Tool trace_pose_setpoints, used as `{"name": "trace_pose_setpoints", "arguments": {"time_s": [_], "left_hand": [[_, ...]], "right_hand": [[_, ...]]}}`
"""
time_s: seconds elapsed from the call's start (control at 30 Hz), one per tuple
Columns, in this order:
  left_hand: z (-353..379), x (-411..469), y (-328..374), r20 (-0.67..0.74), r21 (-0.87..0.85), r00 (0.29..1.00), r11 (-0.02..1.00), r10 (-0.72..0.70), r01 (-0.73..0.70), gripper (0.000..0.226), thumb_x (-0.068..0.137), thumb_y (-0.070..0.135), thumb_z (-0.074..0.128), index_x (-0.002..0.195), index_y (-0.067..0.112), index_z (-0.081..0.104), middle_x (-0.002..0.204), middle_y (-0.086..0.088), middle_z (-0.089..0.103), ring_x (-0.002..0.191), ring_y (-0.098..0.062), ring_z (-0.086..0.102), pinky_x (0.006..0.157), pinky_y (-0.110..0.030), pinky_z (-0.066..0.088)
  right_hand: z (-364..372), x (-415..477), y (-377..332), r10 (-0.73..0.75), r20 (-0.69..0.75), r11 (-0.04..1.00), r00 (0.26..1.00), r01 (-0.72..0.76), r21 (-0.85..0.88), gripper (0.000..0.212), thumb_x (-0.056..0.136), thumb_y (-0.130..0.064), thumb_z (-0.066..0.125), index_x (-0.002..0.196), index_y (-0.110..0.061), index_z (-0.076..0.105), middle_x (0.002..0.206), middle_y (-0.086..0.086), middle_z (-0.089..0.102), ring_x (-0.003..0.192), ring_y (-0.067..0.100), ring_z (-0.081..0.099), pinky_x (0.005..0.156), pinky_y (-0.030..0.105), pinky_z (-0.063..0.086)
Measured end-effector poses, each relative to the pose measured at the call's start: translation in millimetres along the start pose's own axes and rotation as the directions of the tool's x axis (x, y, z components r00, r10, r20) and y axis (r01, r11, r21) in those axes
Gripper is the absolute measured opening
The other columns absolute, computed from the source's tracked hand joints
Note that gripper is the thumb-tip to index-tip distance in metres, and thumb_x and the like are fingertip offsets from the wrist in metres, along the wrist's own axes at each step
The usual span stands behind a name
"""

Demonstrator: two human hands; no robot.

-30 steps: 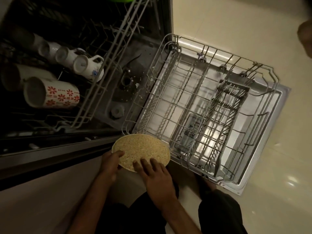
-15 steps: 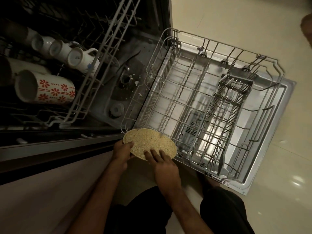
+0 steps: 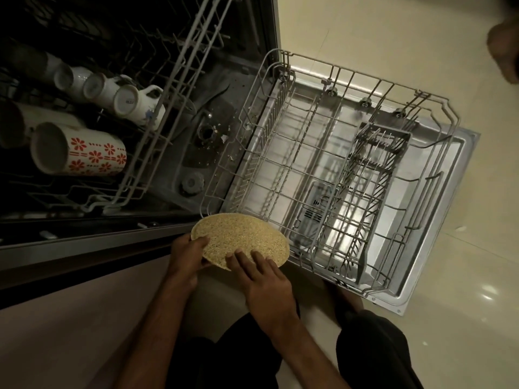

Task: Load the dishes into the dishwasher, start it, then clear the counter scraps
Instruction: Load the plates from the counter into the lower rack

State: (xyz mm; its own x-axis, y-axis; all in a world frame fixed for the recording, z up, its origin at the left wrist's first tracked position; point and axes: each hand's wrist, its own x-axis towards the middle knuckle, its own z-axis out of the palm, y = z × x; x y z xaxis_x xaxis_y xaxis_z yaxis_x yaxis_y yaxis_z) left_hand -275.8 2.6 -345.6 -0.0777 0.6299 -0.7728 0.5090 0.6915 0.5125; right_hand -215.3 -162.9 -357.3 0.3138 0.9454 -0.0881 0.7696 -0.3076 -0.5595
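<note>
Little is changed from half a second ago: the speckled tan plate is held as before at the near-left corner of the lower rack, its far edge just overlapping the rack's corner wires, and neither hand's grasp has been altered. The plate's left edge is gripped by the left hand, with the thumb laid over the top face and the fingers curled beneath. The right hand is rested on the near part of the face with its fingers straight and slightly spread; where its thumb lies cannot be told. A small mark is seen on the base of the nearest white cup, too small to be read, and no other writing is made out. One plate is counted. To the left of the lower rack, in the upper rack, one red-flowered mug is laid on its side, and three small white cups are lined up behind it. One cutlery basket is set inside the lower rack, towards its right side. The lower rack is pulled out over the open dishwasher door.
</note>
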Motion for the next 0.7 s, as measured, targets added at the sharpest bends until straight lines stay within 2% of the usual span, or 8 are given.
{"name": "trace_pose_setpoints", "arguments": {"time_s": [0.23, 0.37, 0.5, 0.63, 0.7], "left_hand": [[18, 23, -3, 0.020, 0.052, 1.000, 0.999, -0.008, 0.007, 0.015, 0.096, 0.002, 0.053, 0.109, 0.007, 0.061, 0.087, -0.007, 0.065, 0.077, -0.020, 0.063, 0.063, -0.033, 0.051], [22, 31, -1, 0.012, 0.079, 1.000, 0.997, -0.005, 0.004, 0.014, 0.096, 0.002, 0.054, 0.106, 0.006, 0.062, 0.087, -0.008, 0.065, 0.074, -0.019, 0.062, 0.062, -0.031, 0.049], [11, 28, -5, -0.059, 0.033, 0.998, 0.999, -0.027, 0.029, 0.014, 0.094, 0.001, 0.056, 0.106, 0.003, 0.062, 0.089, -0.014, 0.066, 0.076, -0.024, 0.063, 0.061, -0.033, 0.050], [7, 25, -11, -0.038, 0.029, 0.997, 0.997, -0.068, 0.069, 0.018, 0.094, 0.002, 0.056, 0.111, 0.001, 0.062, 0.088, -0.012, 0.066, 0.082, -0.027, 0.064, 0.064, -0.034, 0.051], [9, 28, -9, -0.038, 0.038, 0.998, 0.997, -0.058, 0.060, 0.016, 0.094, 0.001, 0.055, 0.108, 0.002, 0.062, 0.086, -0.011, 0.065, 0.077, -0.024, 0.063, 0.062, -0.033, 0.050]], "right_hand": [[16, 9, 9, 0.069, 0.103, 0.997, 0.992, -0.066, -0.030, 0.057, 0.081, -0.016, 0.034, 0.126, -0.024, 0.069, 0.125, -0.003, 0.069, 0.107, 0.026, 0.070, 0.082, 0.037, 0.060], [17, 12, 8, 0.070, 0.038, 0.998, 0.997, -0.069, -0.011, 0.053, 0.084, -0.016, 0.037, 0.125, -0.022, 0.069, 0.124, -0.001, 0.070, 0.106, 0.028, 0.069, 0.082, 0.037, 0.059], [15, 7, 6, 0.040, -0.026, 0.999, 0.999, -0.040, -0.008, 0.048, 0.088, -0.017, 0.039, 0.127, -0.022, 0.068, 0.126, -0.002, 0.069, 0.110, 0.027, 0.068, 0.087, 0.038, 0.058], [18, 3, 4, 0.017, 0.000, 0.999, 1.000, -0.017, -0.031, 0.048, 0.087, -0.019, 0.040, 0.123, -0.024, 0.070, 0.123, -0.003, 0.070, 0.108, 0.026, 0.069, 0.086, 0.038, 0.058], [17, 6, 5, 0.031, 0.004, 0.999, 1.000, -0.031, -0.045, 0.049, 0.087, -0.019, 0.038, 0.124, -0.024, 0.070, 0.123, -0.003, 0.070, 0.108, 0.027, 0.069, 0.085, 0.038, 0.059]]}}
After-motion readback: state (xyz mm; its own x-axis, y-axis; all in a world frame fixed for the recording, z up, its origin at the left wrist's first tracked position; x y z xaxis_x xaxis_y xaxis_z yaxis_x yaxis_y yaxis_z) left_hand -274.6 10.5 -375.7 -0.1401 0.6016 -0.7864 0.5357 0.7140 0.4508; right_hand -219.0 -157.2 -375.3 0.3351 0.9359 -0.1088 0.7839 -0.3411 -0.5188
